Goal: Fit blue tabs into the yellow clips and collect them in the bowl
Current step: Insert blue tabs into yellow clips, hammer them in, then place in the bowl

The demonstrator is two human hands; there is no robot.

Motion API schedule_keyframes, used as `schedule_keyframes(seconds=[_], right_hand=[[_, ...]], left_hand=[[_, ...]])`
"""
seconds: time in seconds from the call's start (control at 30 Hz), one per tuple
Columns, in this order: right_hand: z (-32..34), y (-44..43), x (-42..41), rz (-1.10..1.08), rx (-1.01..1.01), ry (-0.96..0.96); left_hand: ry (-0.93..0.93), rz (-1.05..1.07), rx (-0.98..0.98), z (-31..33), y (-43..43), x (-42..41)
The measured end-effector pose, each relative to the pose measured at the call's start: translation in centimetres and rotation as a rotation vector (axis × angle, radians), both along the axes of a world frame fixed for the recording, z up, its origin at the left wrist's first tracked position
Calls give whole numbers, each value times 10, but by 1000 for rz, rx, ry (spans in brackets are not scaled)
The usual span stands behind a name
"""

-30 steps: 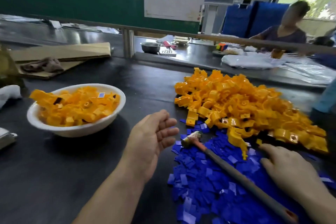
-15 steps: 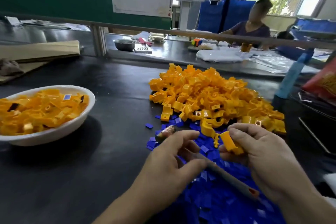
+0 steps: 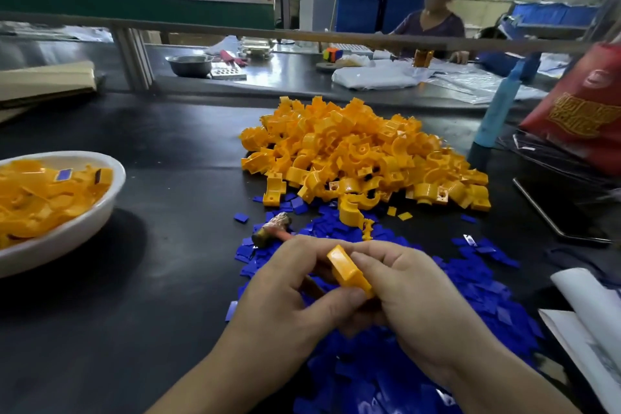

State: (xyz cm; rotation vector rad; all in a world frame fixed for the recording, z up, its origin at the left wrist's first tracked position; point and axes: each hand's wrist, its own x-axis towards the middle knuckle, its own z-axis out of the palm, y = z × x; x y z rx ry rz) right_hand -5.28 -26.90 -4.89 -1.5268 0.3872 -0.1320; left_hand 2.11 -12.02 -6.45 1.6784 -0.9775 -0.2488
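A yellow clip (image 3: 349, 270) is held between both hands just above the spread of blue tabs (image 3: 477, 299). My left hand (image 3: 289, 299) pinches its near end with thumb and fingers. My right hand (image 3: 413, 299) grips its right side. Whether a blue tab sits in this clip is hidden by my fingers. Behind lies a big heap of yellow clips (image 3: 363, 155). The white bowl (image 3: 80, 225) at the left holds several yellow clips, some with blue tabs fitted.
A small hammer (image 3: 272, 228) lies on the blue tabs, its handle running under my hands. A blue bottle (image 3: 497, 111) and a red bag (image 3: 584, 104) stand at the right, papers (image 3: 591, 329) at the near right. A person works at the far table.
My left hand came in from the left and took hold of the clip. My right hand lifted the clip off the pile toward me. The view has swung right, pushing the bowl to the left edge.
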Motion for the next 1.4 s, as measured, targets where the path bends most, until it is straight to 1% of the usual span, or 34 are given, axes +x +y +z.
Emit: schedule_keyframes(seconds=[0.07,0.17,0.23,0.33,0.47,0.53,0.57,0.63,0.7,0.77,0.9,0.97,1.13,1.2,1.4], right_hand=[[-4,0,0,55,39,29],[-4,-2,-2,126,122,34],[-4,-2,-4,134,120,14],[-5,3,-4,51,-25,-18],[-11,8,-5,-64,-386,-70],[-10,8,-7,-129,-478,-129],[-10,8,-7,-164,-480,-170],[-8,8,-7,-232,-418,-241],[-8,8,-7,-288,-352,-265],[-6,8,-8,-317,-337,-286],[-3,11,-10,-263,-317,-347],[-2,13,-11,-234,-354,-366],[-2,12,-12,-239,-382,-390],[-2,14,-12,-234,-418,-408],[-6,15,-10,-227,-670,-366]], left_hand=[[-12,28,13,-1,-1,-1],[33,53,7,1,-1,-1],[68,41,-1,3,-1,-2],[99,49,17,4,-3,-2],[56,104,83,2,-4,-4],[34,132,92,3,-4,-5],[57,145,71,4,-3,-4],[158,171,9,4,-2,-1],[275,159,-36,3,-2,3],[361,148,-63,3,-3,5],[464,92,-85,0,-6,4],[508,59,-109,-1,-6,4],[547,33,-138,-5,-6,5],[531,35,-132,-6,-8,4],[502,111,-128,-7,-7,4]])
